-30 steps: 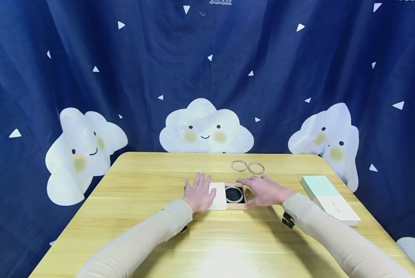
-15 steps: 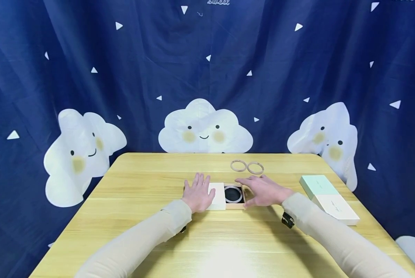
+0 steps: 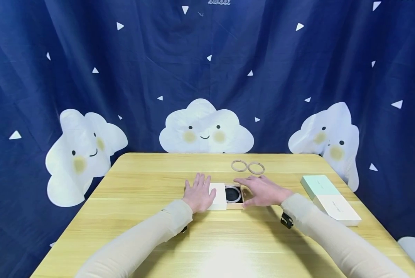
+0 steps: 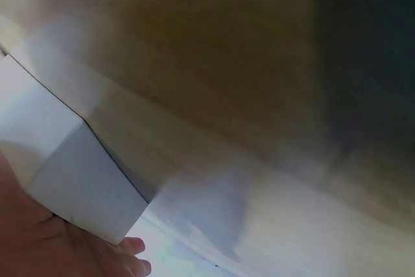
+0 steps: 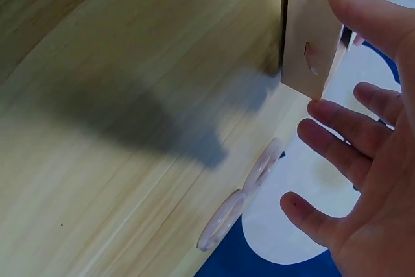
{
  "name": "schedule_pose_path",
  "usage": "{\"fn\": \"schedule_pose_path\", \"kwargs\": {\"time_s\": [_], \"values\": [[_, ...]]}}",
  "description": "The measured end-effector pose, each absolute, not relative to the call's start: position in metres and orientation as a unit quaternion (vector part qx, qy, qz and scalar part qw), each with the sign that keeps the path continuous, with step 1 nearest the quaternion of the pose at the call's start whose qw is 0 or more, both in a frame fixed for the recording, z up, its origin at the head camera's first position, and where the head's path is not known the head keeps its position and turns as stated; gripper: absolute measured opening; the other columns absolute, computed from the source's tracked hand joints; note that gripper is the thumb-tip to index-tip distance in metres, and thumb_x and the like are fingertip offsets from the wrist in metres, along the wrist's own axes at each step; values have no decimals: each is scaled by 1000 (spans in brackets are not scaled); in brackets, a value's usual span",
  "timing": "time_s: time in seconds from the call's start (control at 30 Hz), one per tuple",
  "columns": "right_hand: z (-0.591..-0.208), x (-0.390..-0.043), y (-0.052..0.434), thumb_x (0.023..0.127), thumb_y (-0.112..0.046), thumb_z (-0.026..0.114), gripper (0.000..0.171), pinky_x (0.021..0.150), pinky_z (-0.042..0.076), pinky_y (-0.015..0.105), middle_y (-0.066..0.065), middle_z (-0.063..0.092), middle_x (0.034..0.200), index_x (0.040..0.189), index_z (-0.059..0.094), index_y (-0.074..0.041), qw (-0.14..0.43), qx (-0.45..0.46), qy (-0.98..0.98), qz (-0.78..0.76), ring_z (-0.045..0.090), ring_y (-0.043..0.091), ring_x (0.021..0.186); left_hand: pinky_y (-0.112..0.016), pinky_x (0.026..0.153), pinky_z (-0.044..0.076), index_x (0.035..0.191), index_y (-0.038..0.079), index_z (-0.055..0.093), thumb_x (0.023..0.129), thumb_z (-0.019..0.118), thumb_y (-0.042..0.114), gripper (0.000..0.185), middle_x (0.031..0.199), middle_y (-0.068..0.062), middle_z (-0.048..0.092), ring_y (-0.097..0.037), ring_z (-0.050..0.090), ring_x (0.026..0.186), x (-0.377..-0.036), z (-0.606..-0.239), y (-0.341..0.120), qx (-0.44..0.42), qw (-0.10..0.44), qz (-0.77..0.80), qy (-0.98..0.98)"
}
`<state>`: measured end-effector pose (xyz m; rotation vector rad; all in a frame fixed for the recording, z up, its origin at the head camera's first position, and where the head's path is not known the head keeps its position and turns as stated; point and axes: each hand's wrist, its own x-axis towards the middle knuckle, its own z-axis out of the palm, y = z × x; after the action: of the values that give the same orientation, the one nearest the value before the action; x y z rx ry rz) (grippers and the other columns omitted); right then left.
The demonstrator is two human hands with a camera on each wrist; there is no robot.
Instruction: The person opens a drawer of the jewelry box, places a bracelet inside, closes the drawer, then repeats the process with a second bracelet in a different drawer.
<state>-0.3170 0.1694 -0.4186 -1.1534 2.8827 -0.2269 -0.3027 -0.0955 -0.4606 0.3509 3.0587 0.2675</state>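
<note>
Near the middle of the worktop [image 3: 141, 231]: a sliding box, its white sleeve [image 3: 218, 195] under the left hand [image 3: 198, 193], its tan drawer [image 3: 236, 195] half out to the right with a dark bangle [image 3: 233, 194] lying inside. Left fingers straight and lightly spread, flat on the sleeve. Right hand [image 3: 263, 190] open too, fingers spread and relaxed, thumb against the drawer's end wall, nothing pinched.

Risks from here, as a judgement only:
- Drawer jamming or skewing in the sleeve under an off-centre thumb push.
- Whole box sliding left along the worktop should the flat left palm slip, since no fingers curl round the sleeve.
- Bangle riding up and catching the sleeve's mouth; seating in the insert hard to judge, wrist views being blurred.
- Spread right fingers brushing the two pale bangles [image 3: 247, 166] toward the far edge, close by.

Two closed boxes [image 3: 329, 199] near the right edge, well apart.
</note>
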Motion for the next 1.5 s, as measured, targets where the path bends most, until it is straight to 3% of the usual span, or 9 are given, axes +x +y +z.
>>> {"fn": "schedule_pose_path", "kwargs": {"time_s": [1.0, 1.5], "values": [[-420, -318, 160, 76, -55, 83, 95, 110, 31, 68, 1, 54, 150, 155, 41, -21, 28, -360, 929, -78, 51, 32, 136, -69, 119, 12, 162, 14, 21, 105, 18, 54, 70, 168, -15, 18, -31, 8, 157, -304, -462, -95, 112, 27, 71, 991], [-423, -321, 156, 76, -57, 82, 94, 110, 34, 65, -1, 56, 148, 154, 43, -21, 15, -369, 926, -80, 53, 30, 134, -69, 118, 14, 162, 13, 20, 105, 17, 54, 70, 168, -15, 18, -31, 8, 157, -305, -462, -94, 114, 25, 67, 991]]}}
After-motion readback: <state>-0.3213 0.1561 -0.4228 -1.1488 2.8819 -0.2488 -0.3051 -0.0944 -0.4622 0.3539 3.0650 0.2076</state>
